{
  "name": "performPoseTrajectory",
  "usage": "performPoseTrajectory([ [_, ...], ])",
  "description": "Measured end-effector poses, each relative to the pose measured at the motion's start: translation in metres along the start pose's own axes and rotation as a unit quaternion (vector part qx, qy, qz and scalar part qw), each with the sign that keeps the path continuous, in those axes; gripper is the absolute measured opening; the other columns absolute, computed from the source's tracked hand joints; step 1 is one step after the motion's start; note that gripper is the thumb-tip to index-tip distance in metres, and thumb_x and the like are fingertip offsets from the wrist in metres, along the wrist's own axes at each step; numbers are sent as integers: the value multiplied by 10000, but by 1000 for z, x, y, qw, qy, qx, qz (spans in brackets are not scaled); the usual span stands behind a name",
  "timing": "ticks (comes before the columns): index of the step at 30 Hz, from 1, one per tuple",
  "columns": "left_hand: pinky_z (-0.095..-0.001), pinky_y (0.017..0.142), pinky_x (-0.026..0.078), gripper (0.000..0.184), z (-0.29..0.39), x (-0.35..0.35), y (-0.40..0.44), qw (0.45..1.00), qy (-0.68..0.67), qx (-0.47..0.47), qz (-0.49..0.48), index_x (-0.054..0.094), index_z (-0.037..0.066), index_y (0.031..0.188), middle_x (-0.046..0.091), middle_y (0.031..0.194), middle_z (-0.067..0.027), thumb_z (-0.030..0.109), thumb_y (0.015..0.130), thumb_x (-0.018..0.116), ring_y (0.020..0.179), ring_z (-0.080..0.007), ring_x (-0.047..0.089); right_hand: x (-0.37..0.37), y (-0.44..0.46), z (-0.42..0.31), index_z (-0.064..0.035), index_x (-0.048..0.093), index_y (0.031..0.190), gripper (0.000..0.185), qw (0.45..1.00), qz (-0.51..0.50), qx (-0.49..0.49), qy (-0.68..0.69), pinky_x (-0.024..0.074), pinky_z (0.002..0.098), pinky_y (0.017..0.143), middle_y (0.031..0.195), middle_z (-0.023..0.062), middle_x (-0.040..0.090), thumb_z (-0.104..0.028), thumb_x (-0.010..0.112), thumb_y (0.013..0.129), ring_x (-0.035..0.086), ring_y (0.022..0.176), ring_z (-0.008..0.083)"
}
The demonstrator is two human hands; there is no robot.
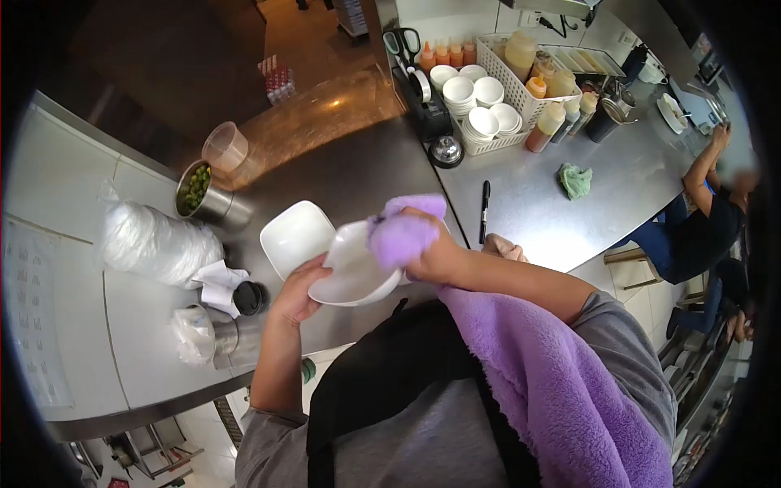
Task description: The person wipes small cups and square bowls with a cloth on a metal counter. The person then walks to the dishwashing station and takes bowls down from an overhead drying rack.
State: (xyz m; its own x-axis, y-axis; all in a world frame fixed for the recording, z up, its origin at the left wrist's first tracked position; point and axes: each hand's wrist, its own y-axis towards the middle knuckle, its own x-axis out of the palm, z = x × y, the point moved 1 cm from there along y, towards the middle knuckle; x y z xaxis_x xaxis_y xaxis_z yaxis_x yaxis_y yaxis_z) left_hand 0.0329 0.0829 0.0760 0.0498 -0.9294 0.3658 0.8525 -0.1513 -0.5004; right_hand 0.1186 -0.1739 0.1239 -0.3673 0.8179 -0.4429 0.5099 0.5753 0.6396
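Note:
A white bowl (346, 272) is tilted above the steel counter, its rim gripped by my left hand (299, 291). My right hand (434, 254) is closed around a purple cloth (403, 237), which sits at the bowl's right side and partly covers its inside. The fingers of that hand are largely hidden by the cloth. Just behind the held bowl, another white square bowl (294, 232) rests on the counter. A long purple towel (561, 382) hangs from near my right forearm down over my apron.
On the left stand a metal container of small green fruit (195, 189), a clear plastic tub (225, 146) and a bundle of plastic bags (159, 244). A black marker (485, 211), a call bell (446, 152) and a basket of small white bowls (484, 122) lie rightward. A person (716, 203) sits far right.

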Motion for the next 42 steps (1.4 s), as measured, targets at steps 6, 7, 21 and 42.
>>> performPoseTrajectory([
  [6,-288,794,512,456,3,-49,-9,965,93,136,203,406,35,1353,574,1187,-98,116,904,424,986,-183,604,-19,-4,43,-20,481,862,277,905,239,339,95,407,304,644,797,77,526,-247,368,973,479,742,132],
  [7,-311,781,527,460,4,-55,-10,949,125,139,253,379,55,1366,569,1191,-100,117,910,402,999,-194,603,-22,-7,48,-18,472,890,261,911,238,326,81,414,304,666,821,92,527,-244,366,965,485,764,139],
  [21,-303,536,518,386,-3,-77,-2,851,388,43,351,443,25,1295,590,1048,-138,95,917,411,786,-186,629,-10,-42,66,-1,482,1243,436,941,-12,335,-51,411,368,955,1190,205,517,-91,563,824,516,1113,310],
  [42,-333,1034,331,419,-89,48,124,943,150,241,177,362,74,1398,469,1341,-156,156,988,375,1230,-242,450,12,-36,58,-49,545,1244,451,708,-624,193,-268,160,483,1131,1378,142,448,-283,459,868,333,1342,281],
])
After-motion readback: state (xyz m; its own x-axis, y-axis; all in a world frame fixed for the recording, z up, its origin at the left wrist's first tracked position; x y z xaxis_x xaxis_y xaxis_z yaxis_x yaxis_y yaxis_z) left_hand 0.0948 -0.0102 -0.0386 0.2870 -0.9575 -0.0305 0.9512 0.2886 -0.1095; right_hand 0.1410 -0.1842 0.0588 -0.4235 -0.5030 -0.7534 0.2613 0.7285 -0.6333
